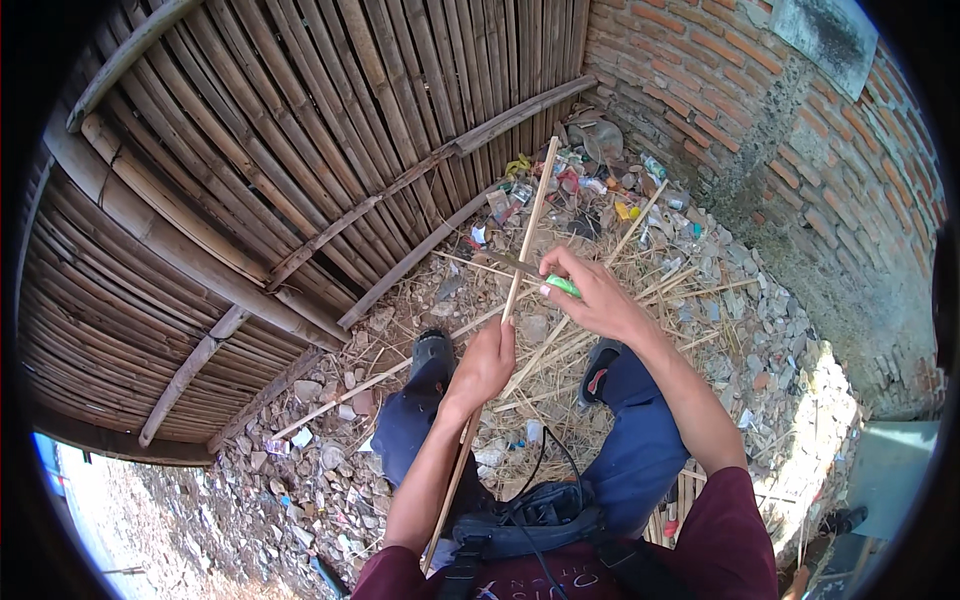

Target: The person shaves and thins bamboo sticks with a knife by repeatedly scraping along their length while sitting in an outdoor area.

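Observation:
My left hand (485, 365) is closed round a long, pale bamboo strip (536, 215). The strip slants from beside my left forearm up and away toward the rubbish heap. In my right hand (597, 298) is a knife (564, 286) with a bright green handle, gripped between thumb and fingers. Its dark blade points left and crosses the strip a little beyond my left hand. Whether the edge bites into the bamboo is too small to tell. More cut bamboo strips (640, 225) lie on the ground around my feet.
A bamboo slat fence (330, 130) rises at the left, and a brick wall (790, 190) stands at the right. Mixed rubbish (600, 190) fills the far corner. Stones and rubble (330, 440) cover the ground. My shoes (432, 348) stand among straw and bamboo scraps.

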`<act>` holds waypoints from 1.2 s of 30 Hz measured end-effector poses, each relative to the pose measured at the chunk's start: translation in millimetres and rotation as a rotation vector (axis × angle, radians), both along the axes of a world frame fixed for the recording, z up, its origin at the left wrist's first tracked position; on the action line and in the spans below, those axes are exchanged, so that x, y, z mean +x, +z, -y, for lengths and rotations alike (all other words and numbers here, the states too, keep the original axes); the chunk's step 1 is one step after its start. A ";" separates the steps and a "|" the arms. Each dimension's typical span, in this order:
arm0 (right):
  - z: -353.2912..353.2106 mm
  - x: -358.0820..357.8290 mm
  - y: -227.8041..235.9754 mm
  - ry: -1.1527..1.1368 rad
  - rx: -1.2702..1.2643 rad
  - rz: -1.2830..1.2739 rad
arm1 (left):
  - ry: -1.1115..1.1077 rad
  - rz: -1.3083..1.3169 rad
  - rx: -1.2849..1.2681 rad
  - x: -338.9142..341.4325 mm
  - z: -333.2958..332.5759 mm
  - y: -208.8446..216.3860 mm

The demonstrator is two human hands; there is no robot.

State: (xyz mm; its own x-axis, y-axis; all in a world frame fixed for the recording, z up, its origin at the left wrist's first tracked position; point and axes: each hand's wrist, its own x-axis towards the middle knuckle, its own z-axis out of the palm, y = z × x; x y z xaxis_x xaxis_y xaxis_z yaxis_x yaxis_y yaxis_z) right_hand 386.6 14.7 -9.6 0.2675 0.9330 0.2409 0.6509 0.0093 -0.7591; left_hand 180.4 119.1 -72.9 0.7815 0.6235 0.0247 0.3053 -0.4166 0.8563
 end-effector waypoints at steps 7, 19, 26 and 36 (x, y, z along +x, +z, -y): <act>4.7 -25.1 -15.9 0.152 0.014 0.219 | -0.006 0.036 -0.111 -5.0 2.1 -12.0; 7.3 -35.6 -25.9 0.228 0.072 0.303 | 0.059 -0.005 -0.036 -24.8 15.0 -3.5; 1.8 -24.3 -21.5 0.095 0.185 0.286 | 0.068 -0.016 0.014 -30.9 23.8 -0.5; 3.3 -26.6 -17.0 0.132 0.193 0.233 | 0.107 -0.109 0.071 -34.5 28.8 12.2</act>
State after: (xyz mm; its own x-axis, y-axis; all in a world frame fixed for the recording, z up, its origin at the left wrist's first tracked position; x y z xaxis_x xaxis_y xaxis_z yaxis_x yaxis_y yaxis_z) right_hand 360.0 11.4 -26.7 0.0638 0.8871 0.4572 0.7907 0.2346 -0.5655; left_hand 146.0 90.3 -60.7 0.7114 0.7027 -0.0092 0.4403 -0.4356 0.7851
